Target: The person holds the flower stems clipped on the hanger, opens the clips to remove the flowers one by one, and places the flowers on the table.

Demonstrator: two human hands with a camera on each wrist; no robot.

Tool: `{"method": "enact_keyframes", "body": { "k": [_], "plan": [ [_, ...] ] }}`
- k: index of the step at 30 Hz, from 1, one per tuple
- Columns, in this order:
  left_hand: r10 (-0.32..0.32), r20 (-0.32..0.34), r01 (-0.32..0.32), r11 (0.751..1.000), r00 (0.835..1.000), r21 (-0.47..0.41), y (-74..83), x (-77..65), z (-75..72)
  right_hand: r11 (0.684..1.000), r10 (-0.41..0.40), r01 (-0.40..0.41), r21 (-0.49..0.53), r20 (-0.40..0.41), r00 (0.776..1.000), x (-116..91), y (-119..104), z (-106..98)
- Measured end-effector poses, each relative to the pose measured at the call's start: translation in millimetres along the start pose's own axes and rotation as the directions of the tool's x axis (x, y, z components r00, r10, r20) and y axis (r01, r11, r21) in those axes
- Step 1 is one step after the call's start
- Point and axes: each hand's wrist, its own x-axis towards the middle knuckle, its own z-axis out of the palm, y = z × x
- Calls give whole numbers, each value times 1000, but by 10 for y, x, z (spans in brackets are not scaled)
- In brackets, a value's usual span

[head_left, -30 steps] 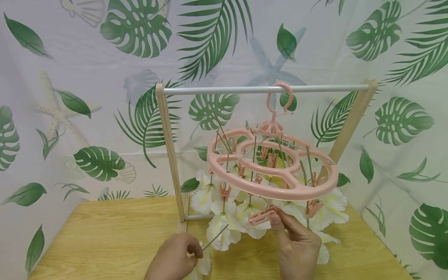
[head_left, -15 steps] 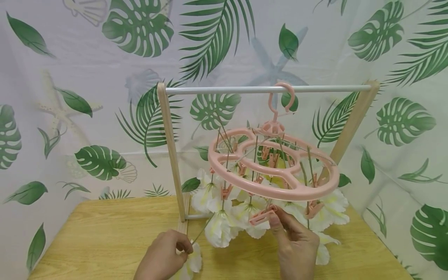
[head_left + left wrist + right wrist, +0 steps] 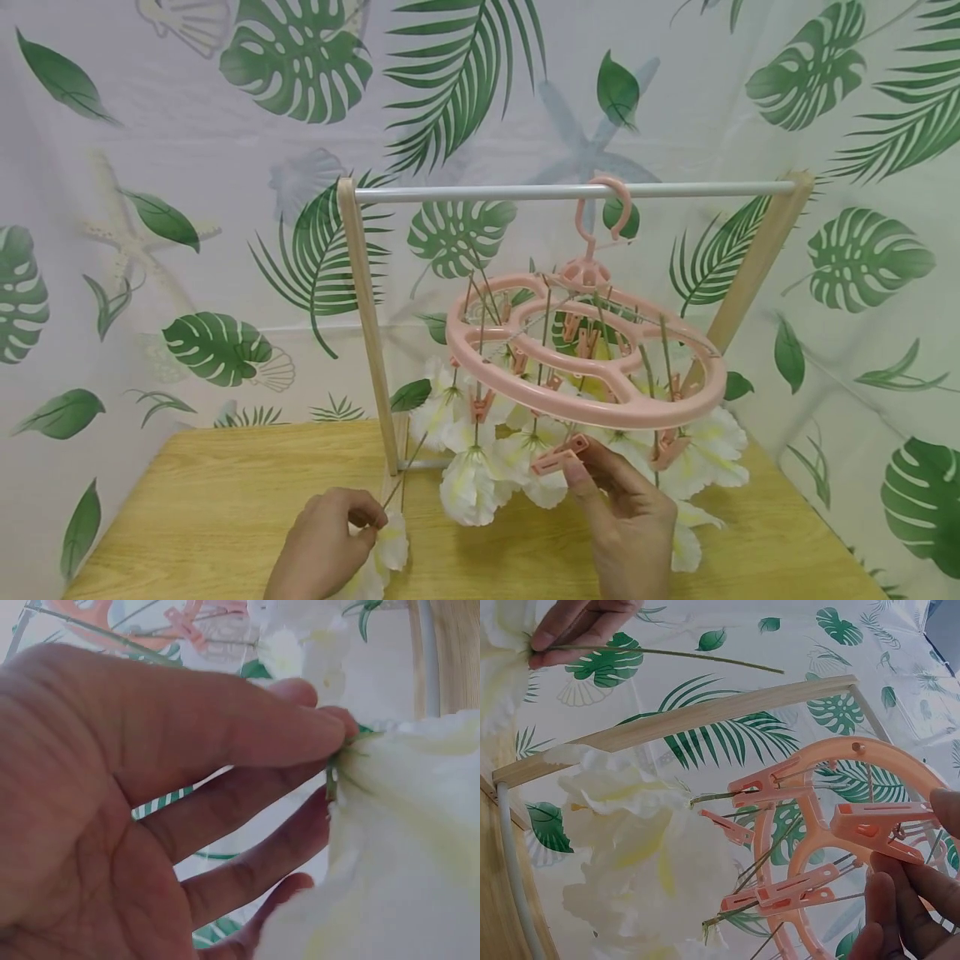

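My left hand [image 3: 326,533] is low at the left of the stand and pinches the thin green stem [image 3: 705,658] of a white flower [image 3: 405,847]. Its thumb and fingertips grip right beside the petals. The bare stem end points up and away from the hand, apart from the clips. My right hand [image 3: 630,512] pinches a pink clothespin [image 3: 877,825] at the front of the round pink hanger [image 3: 570,407], between thumb and fingers. No stem shows in this clothespin. Several white flowers [image 3: 471,490] hang upside down from other clips on the hanger.
A wooden stand with a white bar [image 3: 465,194] carries the hanger by its hook [image 3: 621,204]. It stands on a wood-grain table [image 3: 247,500]. Behind is a leaf-print cloth [image 3: 225,167]. Several stems rise through the hanger's ring.
My left hand has moved left with the flower, drawing its stem away from the hanging blooms. My right hand stays at the same clothespin, shifting only slightly left.
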Motion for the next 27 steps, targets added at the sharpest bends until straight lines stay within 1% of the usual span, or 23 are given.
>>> {"method": "enact_keyframes", "body": {
  "k": [3,7,11,13,18,23,27],
  "plan": [
    [-31,-43,32,999,999,22,-36,-9,-36,1000,-10,10,24,3,1000,1,2,3],
    [-65,-88,69,997,994,37,-87,-20,-76,999,-2,2,32,-2,1000,1,-8,7],
    [-106,-115,110,993,988,28,-140,-33,-128,999,11,-11,37,-10,1000,-2,-17,9],
    [-135,-135,139,990,982,17,-163,-44,-156,999,21,-21,40,-14,1000,-5,-21,12],
    [-205,-187,209,978,961,1,-225,-76,-222,999,46,-45,19,-21,999,-9,-35,18],
    [-269,-215,271,962,939,-23,-321,-99,-295,999,46,-46,19,-10,999,-7,-24,10],
    [-340,-237,331,940,910,-77,-429,-141,-354,999,35,-35,21,-6,999,-6,-13,9]
  ]
}}
